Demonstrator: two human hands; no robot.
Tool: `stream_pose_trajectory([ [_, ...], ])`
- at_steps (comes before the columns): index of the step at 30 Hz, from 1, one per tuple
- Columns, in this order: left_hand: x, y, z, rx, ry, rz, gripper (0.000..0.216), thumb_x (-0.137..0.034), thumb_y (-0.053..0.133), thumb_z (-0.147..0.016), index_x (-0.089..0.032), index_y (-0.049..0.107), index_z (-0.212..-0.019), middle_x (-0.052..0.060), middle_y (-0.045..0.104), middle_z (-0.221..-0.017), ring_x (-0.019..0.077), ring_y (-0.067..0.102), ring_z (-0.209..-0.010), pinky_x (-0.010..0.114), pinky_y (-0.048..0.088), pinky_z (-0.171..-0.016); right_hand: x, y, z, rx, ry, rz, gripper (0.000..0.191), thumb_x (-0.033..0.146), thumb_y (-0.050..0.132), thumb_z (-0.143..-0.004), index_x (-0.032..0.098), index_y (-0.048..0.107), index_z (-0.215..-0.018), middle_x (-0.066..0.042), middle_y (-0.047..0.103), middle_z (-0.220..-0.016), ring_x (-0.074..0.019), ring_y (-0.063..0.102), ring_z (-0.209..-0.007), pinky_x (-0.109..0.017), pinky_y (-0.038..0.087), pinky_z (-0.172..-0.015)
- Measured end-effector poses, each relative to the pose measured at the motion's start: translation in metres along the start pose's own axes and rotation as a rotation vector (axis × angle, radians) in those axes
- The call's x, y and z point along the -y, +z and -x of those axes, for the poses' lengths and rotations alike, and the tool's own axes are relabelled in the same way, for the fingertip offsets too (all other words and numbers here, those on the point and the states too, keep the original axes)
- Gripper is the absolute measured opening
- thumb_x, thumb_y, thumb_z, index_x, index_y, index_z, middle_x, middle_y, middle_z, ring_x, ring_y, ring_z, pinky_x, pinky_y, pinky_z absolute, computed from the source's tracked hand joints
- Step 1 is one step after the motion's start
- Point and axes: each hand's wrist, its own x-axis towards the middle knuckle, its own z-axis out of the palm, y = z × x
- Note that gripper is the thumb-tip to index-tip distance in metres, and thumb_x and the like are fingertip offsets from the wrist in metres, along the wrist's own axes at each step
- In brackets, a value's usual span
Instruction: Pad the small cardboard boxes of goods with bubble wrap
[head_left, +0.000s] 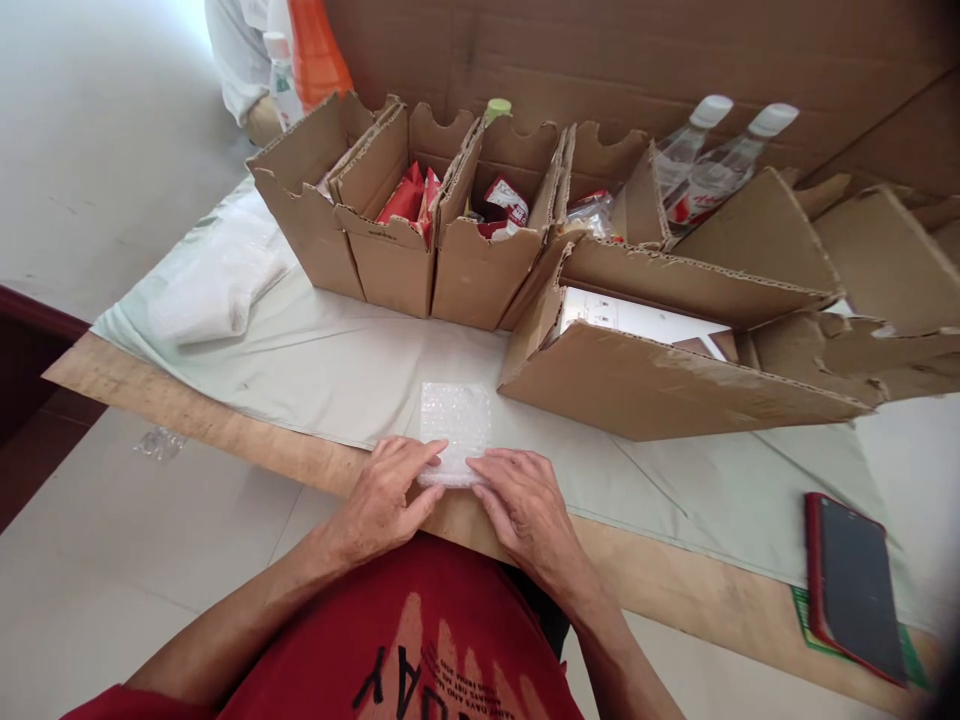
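A small square pad of bubble wrap [455, 420] lies on the pale cloth [315, 360] at the near edge of the wooden board [225, 435]. My left hand [386, 495] rests on its near left corner, fingers stretched flat and pressing down. My right hand [525, 505] lies flat on its near right corner, fingertips touching the wrap. The two hands nearly meet over the pad's near edge.
Three open cardboard bins [394, 260] with red packets stand at the back; a larger torn cardboard box [660, 385] sits to the right with two clear bottles [701, 165] behind. A phone in a red case [855, 585] lies at right, folded plastic [210, 290] at left.
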Motion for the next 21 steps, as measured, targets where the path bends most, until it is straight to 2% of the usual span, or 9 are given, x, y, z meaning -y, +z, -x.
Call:
stream_pose_trajectory([
  [2,0.003,0.001,-0.005,-0.023,-0.048,-0.001,0.042,-0.021,0.056,-0.095,-0.020,0.057,-0.136,0.008,0.074,-0.101,0.0238,0.066,-0.094,0.041,0.049,-0.089,0.001,-0.003,0.000,-0.060,0.031,-0.003,0.028,0.025,0.050,-0.102,0.024,0.066,-0.125,-0.009,0.075,-0.115,-0.0264,0.067,-0.108,-0.045,0.050,-0.093],
  [5,0.016,0.007,-0.024,-0.085,-0.123,-0.127,0.038,-0.024,0.056,-0.094,-0.018,0.061,-0.131,0.008,0.073,-0.099,0.0247,0.065,-0.091,0.041,0.049,-0.086,0.001,-0.001,-0.003,-0.190,0.045,0.098,0.028,0.027,0.052,-0.102,0.023,0.064,-0.127,-0.012,0.070,-0.126,-0.0286,0.064,-0.117,-0.045,0.049,-0.095],
  [7,0.024,0.011,-0.036,-0.102,-0.159,-0.222,0.035,-0.025,0.057,-0.094,-0.016,0.063,-0.128,0.010,0.072,-0.100,0.0259,0.064,-0.093,0.041,0.049,-0.087,0.000,0.005,-0.007,-0.171,-0.006,0.151,0.028,0.024,0.054,-0.101,0.022,0.064,-0.127,-0.013,0.069,-0.130,-0.0297,0.061,-0.123,-0.047,0.047,-0.098],
  [10,0.027,0.009,-0.039,-0.153,-0.171,-0.241,0.031,-0.027,0.056,-0.095,-0.015,0.065,-0.123,0.012,0.070,-0.105,0.0275,0.063,-0.099,0.043,0.050,-0.091,-0.005,0.015,-0.018,-0.044,-0.068,0.200,0.033,0.019,0.057,-0.096,0.019,0.063,-0.129,-0.014,0.066,-0.137,-0.0331,0.055,-0.132,-0.050,0.044,-0.101],
  [12,0.020,0.005,-0.029,-0.229,-0.193,-0.129,0.031,-0.030,0.056,-0.097,-0.016,0.064,-0.122,0.012,0.069,-0.106,0.0259,0.063,-0.100,0.042,0.051,-0.092,-0.010,0.020,-0.026,-0.001,-0.065,0.205,0.035,0.017,0.057,-0.095,0.019,0.064,-0.129,-0.013,0.066,-0.137,-0.0336,0.053,-0.135,-0.050,0.044,-0.102],
  [15,0.005,0.000,-0.005,-0.292,-0.342,0.137,0.029,-0.031,0.057,-0.096,-0.019,0.065,-0.120,0.008,0.068,-0.102,0.0208,0.065,-0.094,0.036,0.055,-0.087,-0.013,0.022,-0.033,-0.068,-0.015,0.123,0.030,0.018,0.053,-0.099,0.022,0.066,-0.125,-0.010,0.072,-0.127,-0.0311,0.059,-0.129,-0.049,0.044,-0.102],
  [18,-0.008,0.002,0.009,-0.222,-0.548,0.470,0.035,-0.031,0.061,-0.091,-0.017,0.063,-0.123,0.010,0.071,-0.109,0.0211,0.069,-0.100,0.035,0.058,-0.089,-0.005,0.019,-0.029,-0.167,0.102,-0.046,0.027,0.025,0.052,-0.101,0.022,0.067,-0.123,-0.009,0.075,-0.117,-0.0283,0.064,-0.121,-0.046,0.046,-0.101],
  [21,-0.016,0.008,0.004,-0.102,-0.580,0.769,0.047,-0.032,0.064,-0.087,-0.015,0.058,-0.130,0.015,0.069,-0.127,0.0256,0.067,-0.117,0.039,0.055,-0.100,0.011,0.014,-0.016,-0.132,0.258,-0.275,0.026,0.032,0.052,-0.102,0.024,0.068,-0.121,-0.008,0.074,-0.117,-0.0252,0.066,-0.111,-0.041,0.050,-0.096],
])
